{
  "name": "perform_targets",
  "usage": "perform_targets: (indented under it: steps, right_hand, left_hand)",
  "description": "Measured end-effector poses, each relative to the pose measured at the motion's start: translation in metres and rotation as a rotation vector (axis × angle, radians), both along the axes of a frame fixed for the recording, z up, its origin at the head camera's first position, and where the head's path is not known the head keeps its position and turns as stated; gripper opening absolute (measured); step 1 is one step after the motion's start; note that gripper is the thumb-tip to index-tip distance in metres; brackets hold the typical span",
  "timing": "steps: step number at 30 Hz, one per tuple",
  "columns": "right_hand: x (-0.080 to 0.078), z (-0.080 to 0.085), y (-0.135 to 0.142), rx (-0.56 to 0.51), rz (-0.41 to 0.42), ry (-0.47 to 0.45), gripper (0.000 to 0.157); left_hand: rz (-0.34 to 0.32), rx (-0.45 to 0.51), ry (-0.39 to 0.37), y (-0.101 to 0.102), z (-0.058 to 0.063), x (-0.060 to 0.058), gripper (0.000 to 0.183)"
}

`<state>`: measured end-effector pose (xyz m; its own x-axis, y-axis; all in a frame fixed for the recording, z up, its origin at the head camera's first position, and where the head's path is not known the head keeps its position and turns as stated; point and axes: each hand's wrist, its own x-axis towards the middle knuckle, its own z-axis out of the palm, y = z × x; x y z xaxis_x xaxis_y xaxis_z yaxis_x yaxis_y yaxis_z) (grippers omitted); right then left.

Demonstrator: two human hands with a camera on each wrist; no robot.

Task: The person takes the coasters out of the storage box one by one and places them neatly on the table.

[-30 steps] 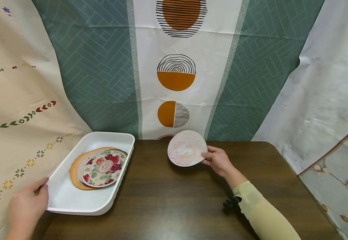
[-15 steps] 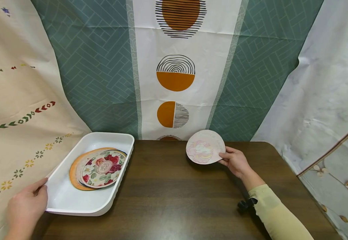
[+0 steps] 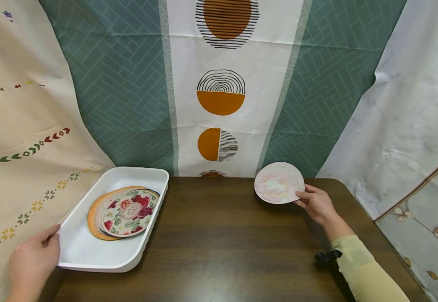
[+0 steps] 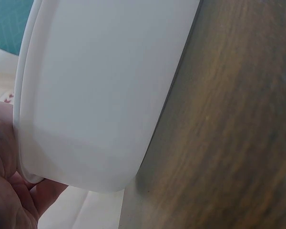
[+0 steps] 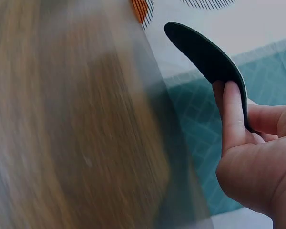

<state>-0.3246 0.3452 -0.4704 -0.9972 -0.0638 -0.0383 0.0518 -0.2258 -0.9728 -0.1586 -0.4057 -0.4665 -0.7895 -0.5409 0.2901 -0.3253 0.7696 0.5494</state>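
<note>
My right hand (image 3: 318,205) pinches the right edge of a thin, round pale pink mat (image 3: 279,183) with a pastel drawing on it. It is held above the table's back edge, tilted toward me. The right wrist view shows the mat's black underside (image 5: 205,52), thumb on one face and fingers on the other. With my left hand (image 3: 35,256) I grip the left rim of a white tray (image 3: 90,256). Inside the tray lies a loose stack of round mats, a rose-patterned mat (image 3: 131,212) on top and an orange mat (image 3: 97,228) showing below.
The tray stands at the left of a dark brown wooden table (image 3: 219,247). Behind it hangs a green and white curtain (image 3: 136,96) with orange circles. A cream cloth (image 3: 22,126) hangs at the left, a pale marbled cloth (image 3: 403,109) at the right.
My right hand has carried the pink mat to the right along the table's back edge. The left hand and the tray have stayed in place.
</note>
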Motion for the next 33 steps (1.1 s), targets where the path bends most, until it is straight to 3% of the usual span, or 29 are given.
perform_targets:
  steps: [7,12,19,25,33]
  right_hand:
    - [0.002,0.0,0.028,-0.091,-0.031,0.012,0.035]
    - [0.003,0.001,0.046,-0.143,-0.061,-0.003,0.034]
    - [0.005,0.001,0.068,-0.11,-0.109,-0.014,0.067]
    - [0.007,-0.001,0.085,-0.122,-0.113,-0.025,0.059]
    - [0.009,-0.006,0.104,-0.131,-0.142,-0.048,0.083]
  left_hand:
    - [-0.011,-0.003,0.007,-0.001,-0.002,0.001,0.036]
    - [-0.015,-0.004,0.008,-0.002,-0.002,0.001,0.036]
    - [0.0,0.004,0.0,-0.001,-0.002,0.001,0.036]
    - [-0.004,-0.001,-0.005,-0.002,-0.002,0.001,0.037]
    - [-0.004,0.002,-0.005,-0.001,0.0,0.001,0.037]
